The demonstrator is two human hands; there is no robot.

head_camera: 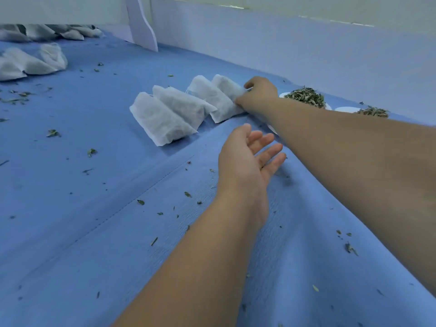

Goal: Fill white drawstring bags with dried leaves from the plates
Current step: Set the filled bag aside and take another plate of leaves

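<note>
Several filled white drawstring bags lean on each other in a row on the blue cloth; the rightmost bag point(226, 87) is gripped at its right end by my right hand point(258, 94). The leftmost bag point(158, 119) lies at the row's other end. My left hand point(247, 154) hovers palm up with straight fingers just in front of the row, holding nothing. Right of my right hand stands a white plate point(328, 106) heaped with dried leaves point(305, 96). A second plate point(344, 109) with a smaller leaf pile point(372, 112) shows beyond my forearm.
The blue cloth point(94, 208) is strewn with leaf crumbs. More white bags point(30, 62) lie at the far left, with others point(47, 31) behind them. A white wall panel point(283, 50) bounds the far side, with a white bracket point(141, 22) on it.
</note>
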